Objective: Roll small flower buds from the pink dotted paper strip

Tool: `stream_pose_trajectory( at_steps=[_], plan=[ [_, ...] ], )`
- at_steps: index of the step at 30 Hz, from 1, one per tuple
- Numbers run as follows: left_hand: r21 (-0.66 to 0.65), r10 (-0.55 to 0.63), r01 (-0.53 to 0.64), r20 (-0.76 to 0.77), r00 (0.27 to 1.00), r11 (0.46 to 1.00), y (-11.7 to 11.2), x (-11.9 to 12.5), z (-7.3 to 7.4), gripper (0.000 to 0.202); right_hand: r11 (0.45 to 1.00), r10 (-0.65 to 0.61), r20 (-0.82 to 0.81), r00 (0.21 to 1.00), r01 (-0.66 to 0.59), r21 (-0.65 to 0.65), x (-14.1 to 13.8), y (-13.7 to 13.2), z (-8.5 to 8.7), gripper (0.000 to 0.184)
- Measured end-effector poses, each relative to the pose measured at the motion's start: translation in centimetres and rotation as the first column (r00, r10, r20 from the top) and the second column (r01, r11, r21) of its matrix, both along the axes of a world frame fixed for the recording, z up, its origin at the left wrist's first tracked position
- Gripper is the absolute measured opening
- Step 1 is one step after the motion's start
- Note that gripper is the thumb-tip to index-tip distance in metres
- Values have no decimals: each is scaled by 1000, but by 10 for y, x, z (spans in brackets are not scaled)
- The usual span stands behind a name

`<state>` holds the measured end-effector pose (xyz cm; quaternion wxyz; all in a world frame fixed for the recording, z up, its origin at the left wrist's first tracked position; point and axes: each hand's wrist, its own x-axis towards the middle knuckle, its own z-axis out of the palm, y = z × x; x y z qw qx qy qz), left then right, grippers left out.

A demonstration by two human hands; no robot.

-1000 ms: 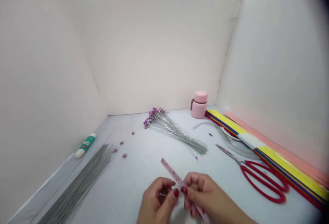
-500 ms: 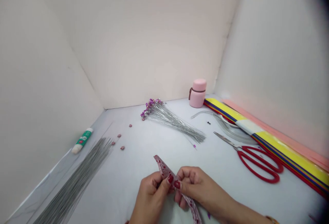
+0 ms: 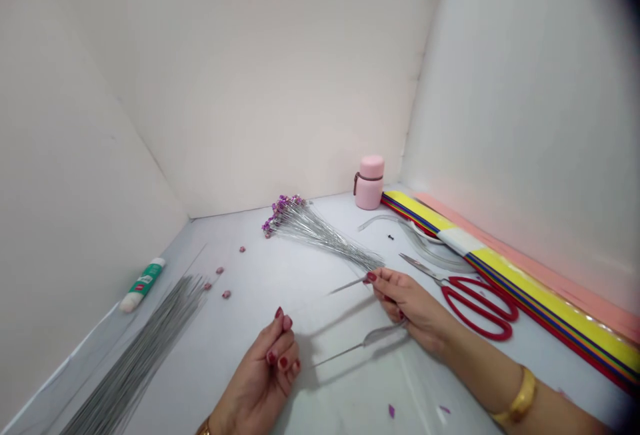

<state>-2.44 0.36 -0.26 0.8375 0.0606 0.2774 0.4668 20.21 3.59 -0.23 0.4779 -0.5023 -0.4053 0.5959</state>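
My right hand (image 3: pixel 407 305) is raised over the table, thumb and forefinger pinched on a thin grey strip (image 3: pixel 347 285). A second narrow length (image 3: pixel 383 335) comes out below the same hand, wider near the palm and thin at its left end. Whether both belong to the patterned pink strip seen earlier, turned edge-on, I cannot tell. My left hand (image 3: pixel 267 368) hovers to the left, palm side partly showing, its fingers curled and thumb close to forefinger. Nothing shows in it. Behind the right hand lies a bunch of silvery stems with purple tips (image 3: pixel 320 232).
Red-handled scissors (image 3: pixel 480 308) lie right of my right hand. Beyond are clear tubing (image 3: pixel 430 255), a stack of coloured sheets (image 3: pixel 505 272) and a pink flask (image 3: pixel 370 183). At left are grey wires (image 3: pixel 145 355), a glue stick (image 3: pixel 143 285) and several small pink beads (image 3: pixel 227 294).
My hands have moved apart; the right went up and right, the left went left. The patterned strip no longer spans both hands. The view has shifted slightly to the right.
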Motion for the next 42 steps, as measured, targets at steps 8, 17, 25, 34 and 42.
stream_pose_trajectory(
  at_steps=[8,17,25,34,42],
  plan=[
    [41,-44,39,122,992,998,2,-11,-4,12,963,-251,180,951,225,150,54,17,14,29],
    [83,203,-187,-252,946,979,6,1,-9,16,877,-408,482,775,188,442,33,2,17,23],
    [120,218,-192,-268,938,974,4,7,-11,11,405,-26,874,485,-794,453,-56,-52,6,32],
    [210,-61,157,-403,913,965,-5,11,3,10,447,-361,737,572,-587,675,-49,-44,1,35],
    [230,-249,552,-712,657,801,-13,16,-4,21,455,-525,803,282,-704,545,-39,-39,5,23]
  ],
)
